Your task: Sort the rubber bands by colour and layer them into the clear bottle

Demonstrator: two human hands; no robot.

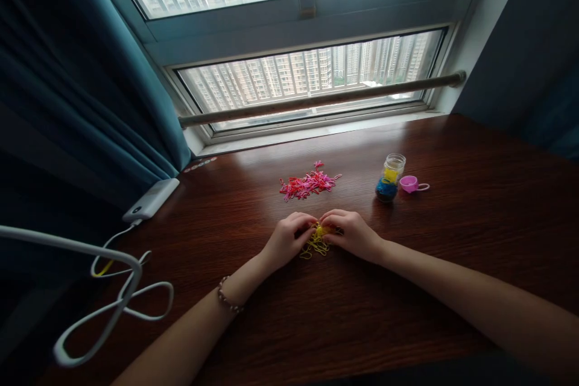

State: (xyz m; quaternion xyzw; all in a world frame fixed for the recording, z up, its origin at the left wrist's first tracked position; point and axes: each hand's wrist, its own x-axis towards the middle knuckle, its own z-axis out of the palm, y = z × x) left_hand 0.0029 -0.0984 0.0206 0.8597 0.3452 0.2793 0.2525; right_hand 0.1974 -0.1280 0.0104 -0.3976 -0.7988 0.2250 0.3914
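Both hands meet over a small heap of yellow rubber bands point(316, 243) on the brown table. My left hand point(289, 238) pinches yellow bands at the heap's left side. From the right, my right hand point(355, 234) has its fingers closed on yellow bands too. Beyond the hands lies a loose pile of pink and red bands point(307, 184). A clear open jar point(388, 178) with blue and yellow contents stands upright at the right. Close beside it rests a pink lid point(409, 184) with a loop.
A white power bank point(151, 200) with a white cable point(131, 280) lies at the left. The window point(307, 78) and a blue curtain point(104, 84) border the wooden table point(452, 211).
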